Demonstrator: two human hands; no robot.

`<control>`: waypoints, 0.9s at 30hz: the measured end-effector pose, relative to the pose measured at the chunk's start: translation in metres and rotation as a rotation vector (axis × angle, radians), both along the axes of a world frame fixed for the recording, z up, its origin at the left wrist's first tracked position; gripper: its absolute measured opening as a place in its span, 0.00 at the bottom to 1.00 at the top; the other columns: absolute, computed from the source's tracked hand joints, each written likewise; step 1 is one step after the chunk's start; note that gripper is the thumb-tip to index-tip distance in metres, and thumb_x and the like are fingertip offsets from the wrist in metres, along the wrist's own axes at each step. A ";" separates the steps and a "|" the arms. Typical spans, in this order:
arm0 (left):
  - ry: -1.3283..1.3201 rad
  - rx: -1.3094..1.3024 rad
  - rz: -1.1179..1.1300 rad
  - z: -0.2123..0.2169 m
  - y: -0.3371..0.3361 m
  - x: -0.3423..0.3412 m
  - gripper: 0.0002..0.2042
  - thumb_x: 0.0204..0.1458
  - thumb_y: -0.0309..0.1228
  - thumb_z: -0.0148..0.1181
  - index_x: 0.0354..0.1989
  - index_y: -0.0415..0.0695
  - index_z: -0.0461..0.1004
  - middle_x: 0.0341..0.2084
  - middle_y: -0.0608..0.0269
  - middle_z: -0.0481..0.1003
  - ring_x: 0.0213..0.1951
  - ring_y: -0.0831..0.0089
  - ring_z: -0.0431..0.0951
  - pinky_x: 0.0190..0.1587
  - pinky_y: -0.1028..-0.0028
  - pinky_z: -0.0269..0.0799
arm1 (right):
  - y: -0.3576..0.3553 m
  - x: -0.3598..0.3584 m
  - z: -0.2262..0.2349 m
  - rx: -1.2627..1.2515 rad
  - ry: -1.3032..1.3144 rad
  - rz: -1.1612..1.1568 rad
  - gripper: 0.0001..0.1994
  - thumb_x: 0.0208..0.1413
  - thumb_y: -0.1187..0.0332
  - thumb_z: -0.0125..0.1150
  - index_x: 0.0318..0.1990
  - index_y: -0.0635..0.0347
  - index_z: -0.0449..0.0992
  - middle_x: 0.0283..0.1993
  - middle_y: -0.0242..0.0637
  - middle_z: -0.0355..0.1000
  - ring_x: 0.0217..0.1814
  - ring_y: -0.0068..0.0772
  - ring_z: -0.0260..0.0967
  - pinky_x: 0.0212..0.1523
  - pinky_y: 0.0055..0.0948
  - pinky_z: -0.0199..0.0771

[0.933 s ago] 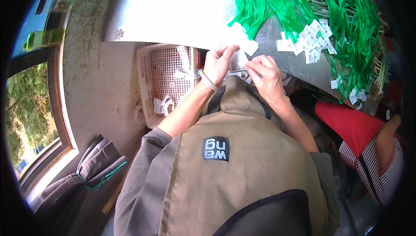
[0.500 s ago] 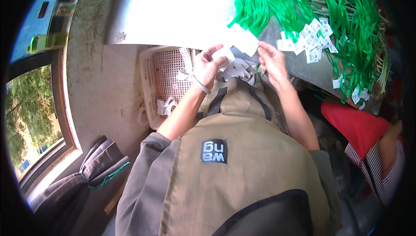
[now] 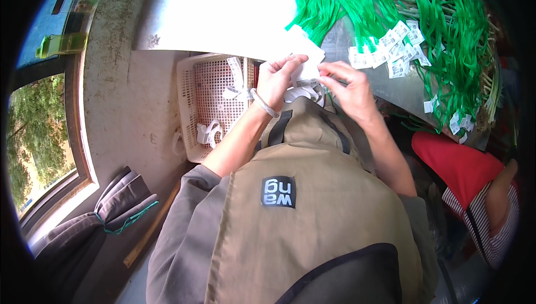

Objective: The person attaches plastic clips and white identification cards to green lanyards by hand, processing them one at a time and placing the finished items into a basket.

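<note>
My left hand [image 3: 274, 83], a pale bracelet at its wrist, pinches a white paper label [image 3: 303, 75] between thumb and fingers at the table's front edge. Close by on the right, my right hand [image 3: 350, 87] has its fingertips pinched together at the label's right side. More white label strip [image 3: 304, 94] lies in loops under the hands, against my brown apron [image 3: 312, 203]. Past the hands, another white piece [image 3: 310, 47] rests at the table edge, washed out by glare. Green mesh netting [image 3: 329, 2] lies beyond it, with a cluster of printed white tags [image 3: 399, 47] at its ends.
A metal table [image 3: 218, 22] spans the far side, glaring brightly at left. Below its edge a pale plastic basket [image 3: 187, 103] contains curled label strips [image 3: 209, 132]. More green netting [image 3: 446, 36] covers stalks at far right. A person in red [image 3: 455, 156] is at right.
My right hand has moved left and closer to my left hand. Both hands' fingers have come together around the white label. The view has shifted slightly.
</note>
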State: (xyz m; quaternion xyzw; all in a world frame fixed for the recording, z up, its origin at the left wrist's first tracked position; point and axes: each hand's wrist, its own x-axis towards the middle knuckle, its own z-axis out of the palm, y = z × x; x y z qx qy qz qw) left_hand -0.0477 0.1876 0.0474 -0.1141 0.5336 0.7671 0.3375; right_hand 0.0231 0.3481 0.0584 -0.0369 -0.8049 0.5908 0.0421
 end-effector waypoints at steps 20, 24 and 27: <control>-0.093 -0.134 0.083 -0.033 -0.033 -0.021 0.13 0.45 0.29 0.58 0.39 0.37 0.73 0.29 0.61 0.75 0.28 0.76 0.75 0.30 0.77 0.71 | -0.004 -0.024 -0.064 -0.930 -0.537 -0.450 0.10 0.53 0.76 0.52 0.43 0.69 0.68 0.27 0.29 0.63 0.22 0.17 0.57 0.19 0.15 0.55; 0.107 -0.110 0.044 -0.034 -0.033 -0.012 0.17 0.43 0.19 0.57 0.45 0.35 0.70 0.33 0.60 0.75 0.31 0.77 0.75 0.35 0.80 0.71 | 0.009 -0.022 -0.061 -0.846 -0.518 -0.453 0.11 0.54 0.75 0.52 0.45 0.65 0.68 0.28 0.28 0.63 0.25 0.16 0.58 0.17 0.13 0.52; 0.189 -0.126 0.065 -0.038 -0.033 -0.005 0.12 0.46 0.16 0.54 0.40 0.36 0.74 0.30 0.62 0.76 0.29 0.80 0.73 0.33 0.81 0.69 | 0.032 -0.015 -0.052 -0.524 -0.428 -0.430 0.08 0.54 0.73 0.54 0.41 0.62 0.70 0.33 0.30 0.68 0.26 0.15 0.61 0.19 0.13 0.56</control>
